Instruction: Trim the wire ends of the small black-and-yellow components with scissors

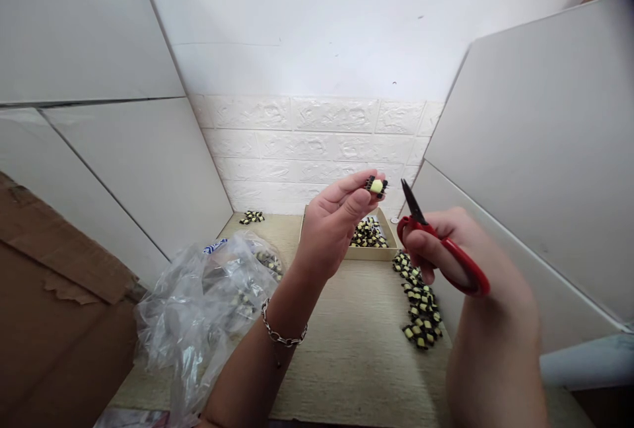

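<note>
My left hand (341, 216) pinches a small transformer (377, 186), yellow in the middle with black ends and thin pins, between thumb and fingers. In my right hand (440, 243) are red-handled scissors (465, 266). Their dark, narrow blades point up and look closed, a short way right of the transformer and apart from it. Behind my left wrist, a shallow cardboard tray (369, 254) holds many more such yellow-and-black parts (369, 233); my left hand hides part of it.
A row of loose transformers (421, 316) runs down the right side of the table (347, 335). On the left lies a crumpled clear plastic bag (198, 309) with parts in it. A small pile (251, 216) sits at the back left. Cardboard (59, 296) and white panels (535, 150) flank the table.
</note>
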The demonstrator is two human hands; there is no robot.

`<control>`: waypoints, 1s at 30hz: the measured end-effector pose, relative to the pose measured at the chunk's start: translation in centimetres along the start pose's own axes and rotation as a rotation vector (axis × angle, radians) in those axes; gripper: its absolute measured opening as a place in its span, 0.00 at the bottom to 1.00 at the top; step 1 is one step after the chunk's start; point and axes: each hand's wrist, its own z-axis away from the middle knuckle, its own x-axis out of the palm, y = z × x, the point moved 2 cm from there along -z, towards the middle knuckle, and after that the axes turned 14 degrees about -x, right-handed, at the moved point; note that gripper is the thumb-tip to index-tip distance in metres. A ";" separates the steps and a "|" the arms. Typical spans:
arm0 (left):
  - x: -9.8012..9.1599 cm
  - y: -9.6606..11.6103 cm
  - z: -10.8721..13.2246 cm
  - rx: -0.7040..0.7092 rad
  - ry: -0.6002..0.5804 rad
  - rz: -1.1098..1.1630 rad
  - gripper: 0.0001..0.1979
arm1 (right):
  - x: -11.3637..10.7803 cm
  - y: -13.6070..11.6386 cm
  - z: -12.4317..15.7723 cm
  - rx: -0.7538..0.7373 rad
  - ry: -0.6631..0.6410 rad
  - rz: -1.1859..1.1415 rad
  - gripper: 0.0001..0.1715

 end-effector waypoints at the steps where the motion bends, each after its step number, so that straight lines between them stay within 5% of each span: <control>1: 0.0 0.0 0.0 0.007 0.005 -0.005 0.09 | 0.0 0.0 0.1 -0.011 -0.046 -0.041 0.32; 7: -0.3 0.0 0.0 0.024 0.023 -0.019 0.10 | -0.1 -0.5 0.2 0.043 -0.154 -0.075 0.35; 30: -0.8 -0.2 -0.3 0.047 0.019 -0.180 0.11 | 0.4 -0.6 0.2 0.018 -0.154 -0.098 0.35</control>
